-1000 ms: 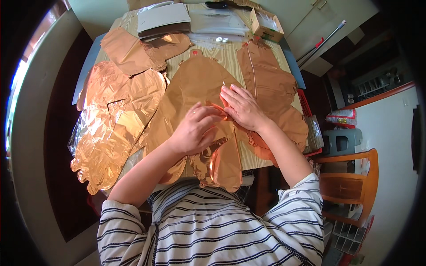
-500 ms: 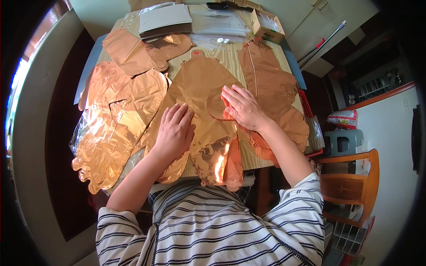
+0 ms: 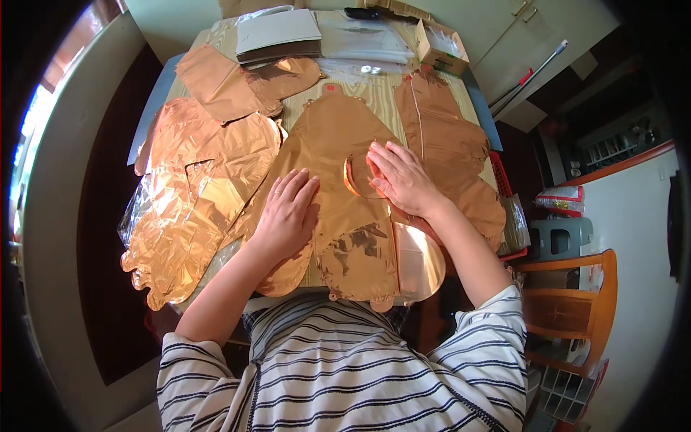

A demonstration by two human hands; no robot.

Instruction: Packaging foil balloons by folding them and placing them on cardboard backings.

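Observation:
A deflated copper-coloured foil balloon [image 3: 335, 147] lies flat in front of me on the table, with parts of it folded over. My left hand [image 3: 289, 210] rests palm down on its left side, fingers stretched out, holding nothing. On the right side, my right hand [image 3: 404, 178] lies with fingers extended and thumb apart over a folded rounded flap [image 3: 350, 176], whose left edge curls up. A red-orange underside shows beneath that thumb. Toward my body, a pale shiny rounded lobe [image 3: 419, 266] of foil sticks out past the table's near edge.
More flattened foil balloons lie at the left [image 3: 205, 194], the upper left [image 3: 219, 83] and the right [image 3: 446, 137]. Along the back stand a stack of white card [image 3: 279, 30], clear plastic sleeves [image 3: 367, 37] and a small open box [image 3: 440, 50]. A wooden chair [image 3: 568, 309] is at the right.
The flap under my right hand now curls up at its left edge. The lower right lobe has spread outward and looks paler. My left hand rests in the same place on the foil.

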